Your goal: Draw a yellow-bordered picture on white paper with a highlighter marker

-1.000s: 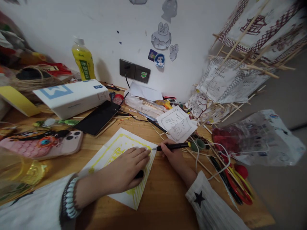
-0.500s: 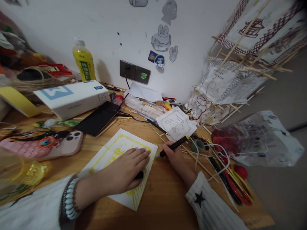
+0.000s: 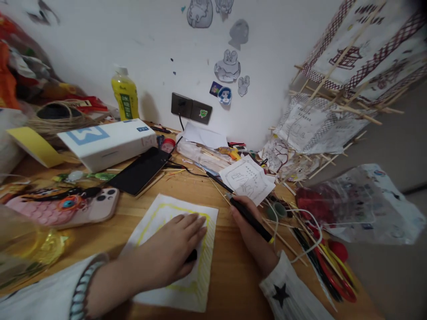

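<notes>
My left hand (image 3: 173,249) lies palm down on a white sheet of paper (image 3: 147,291) drawn on with yellow lines. A black cap-like piece (image 3: 191,256) pokes out between its thumb and fingers; the rest is hidden under the palm. To the right of the sheet, my right hand (image 3: 245,226) grips a black marker (image 3: 250,218) with a yellow end. The marker's grey tip points up and left, off the sheet. Just beyond it lies a smaller sheet with black line drawings (image 3: 247,178).
A black phone (image 3: 140,171), a white box (image 3: 106,144) and a pink-cased phone (image 3: 103,206) are to the left. Behind them stands a yellow drink bottle (image 3: 125,95). Thin sticks, a white cord (image 3: 316,218) and a plastic bag (image 3: 373,204) crowd the right side, below a stick-and-paper structure (image 3: 333,93).
My right hand has turned the marker, so its tip now points up and left instead of down and left. My left hand and the yellow-lined sheet have shifted slightly, and the camera view has tilted.
</notes>
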Demonstrator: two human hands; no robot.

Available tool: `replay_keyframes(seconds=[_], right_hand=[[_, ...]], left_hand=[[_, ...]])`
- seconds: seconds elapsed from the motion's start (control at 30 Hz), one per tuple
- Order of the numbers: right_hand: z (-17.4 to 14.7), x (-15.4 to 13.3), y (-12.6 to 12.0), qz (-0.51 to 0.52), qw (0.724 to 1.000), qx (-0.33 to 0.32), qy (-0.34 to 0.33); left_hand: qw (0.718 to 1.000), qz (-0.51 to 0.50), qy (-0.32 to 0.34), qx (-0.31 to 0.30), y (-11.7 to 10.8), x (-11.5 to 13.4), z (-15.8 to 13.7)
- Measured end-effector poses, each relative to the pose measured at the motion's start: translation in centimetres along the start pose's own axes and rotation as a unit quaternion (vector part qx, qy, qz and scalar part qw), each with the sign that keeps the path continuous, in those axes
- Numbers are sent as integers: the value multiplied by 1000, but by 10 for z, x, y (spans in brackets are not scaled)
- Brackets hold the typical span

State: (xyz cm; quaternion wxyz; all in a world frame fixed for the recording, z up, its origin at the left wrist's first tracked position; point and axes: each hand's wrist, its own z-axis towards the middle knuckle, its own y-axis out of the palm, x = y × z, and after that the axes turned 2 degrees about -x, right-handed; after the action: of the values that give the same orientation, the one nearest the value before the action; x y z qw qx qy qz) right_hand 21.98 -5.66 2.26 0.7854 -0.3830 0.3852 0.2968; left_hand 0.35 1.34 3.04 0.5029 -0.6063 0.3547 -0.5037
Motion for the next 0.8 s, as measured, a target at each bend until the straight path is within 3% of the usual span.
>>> replay_keyframes(seconds=[0.23,0.37,0.8], right_hand=[[-10,6,3,-57,993,-102,33],[-10,6,7,-81,987,-139,7],[-10,5,7,-98,981,-164,-34]], left_hand=[[995,30,-53,-82,-2,26,2],[995,31,-53,-78,2,23,2],[998,19,-13,-65,6,15,1]])
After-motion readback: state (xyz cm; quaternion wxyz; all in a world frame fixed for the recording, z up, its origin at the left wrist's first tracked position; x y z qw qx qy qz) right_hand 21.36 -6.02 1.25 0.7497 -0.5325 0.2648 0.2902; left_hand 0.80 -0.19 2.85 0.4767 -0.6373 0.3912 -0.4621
